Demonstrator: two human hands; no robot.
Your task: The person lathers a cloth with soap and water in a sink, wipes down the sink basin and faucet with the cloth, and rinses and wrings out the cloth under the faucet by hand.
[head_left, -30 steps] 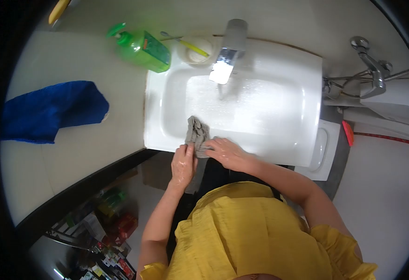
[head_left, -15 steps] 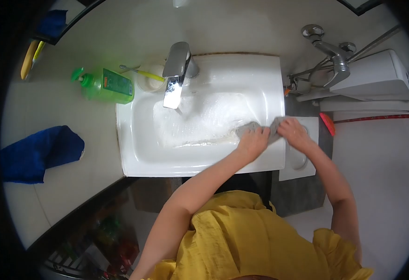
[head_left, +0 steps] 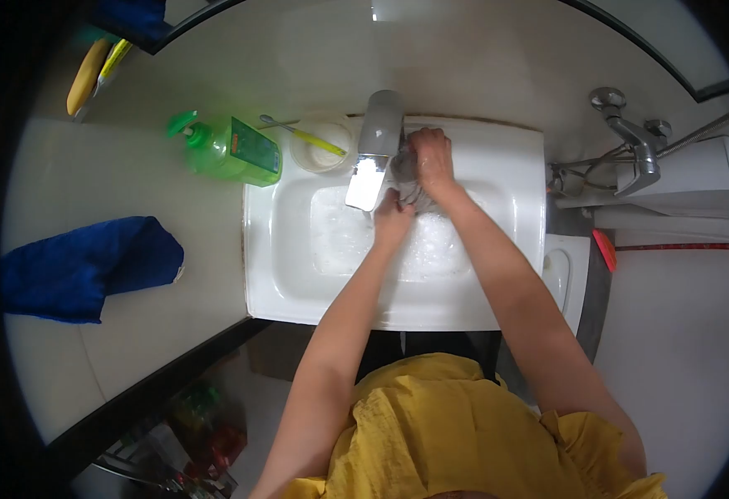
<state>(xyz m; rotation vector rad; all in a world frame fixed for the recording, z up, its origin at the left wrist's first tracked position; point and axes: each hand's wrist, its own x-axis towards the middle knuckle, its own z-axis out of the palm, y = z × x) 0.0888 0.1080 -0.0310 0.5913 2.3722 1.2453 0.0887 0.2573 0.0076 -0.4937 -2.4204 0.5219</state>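
Note:
A wet grey cloth [head_left: 403,169] is bunched up beside the chrome faucet [head_left: 383,125], on its right. My right hand [head_left: 434,162] grips its upper part near the back rim of the white sink [head_left: 265,283]. Lower down, just right of the spout's end, my left hand [head_left: 394,214] has its fingers closed on the cloth's lower part. Both hands are over the basin, where foamy water [head_left: 431,249] lies. Part of the cloth is hidden behind my fingers and the faucet.
Left of the faucet stand a cup [head_left: 321,150] with a yellow-green toothbrush [head_left: 319,141] and a green pump bottle [head_left: 231,152]. A blue towel [head_left: 98,266] hangs at the left. A shower mixer [head_left: 635,150] is on the wall at the right, with a toilet tank [head_left: 689,179] near it.
Both hands have carried the grey cloth from the sink's right rim leftward and back to beside the faucet. The camera view has shifted a little.

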